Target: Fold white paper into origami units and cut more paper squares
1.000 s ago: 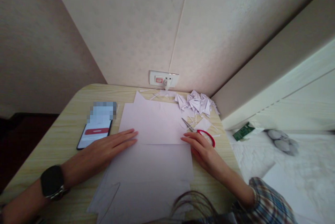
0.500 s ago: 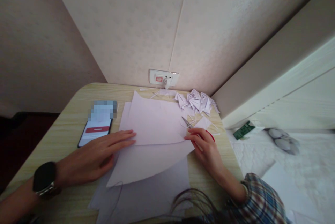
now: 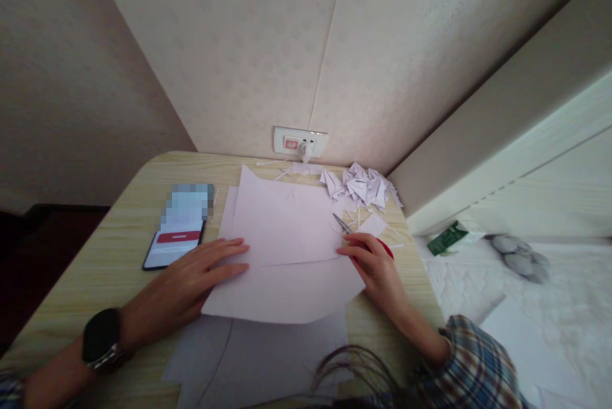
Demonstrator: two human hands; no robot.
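Observation:
A white sheet of paper (image 3: 291, 221) with a crease across it lies in front of me, its near part (image 3: 287, 294) raised and curved above more sheets. My left hand (image 3: 210, 272) rests on the sheet's left edge with its fingers stretched and apart. At the right end of the crease, my right hand (image 3: 373, 262) pinches the sheet's edge between bent fingers; the thumb is mostly hidden. Scissors (image 3: 342, 224) with a red handle lie beside and partly behind this hand. Other white sheets (image 3: 277, 358) lie beneath, towards me.
A lit phone (image 3: 176, 246) lies on the wooden table (image 3: 109, 256) at left. Folded paper pieces (image 3: 361, 186) are heaped at the back right, with paper strips and scraps nearby. A wall socket (image 3: 300, 141) holds a plug. A green-and-white carton (image 3: 452, 237) lies beyond the table's right edge.
The sheet's near part has shifted: its left corner is higher and its right corner farther right, with the lower edge now flatter. My left wrist has moved slightly right; my right hand has hardly moved.

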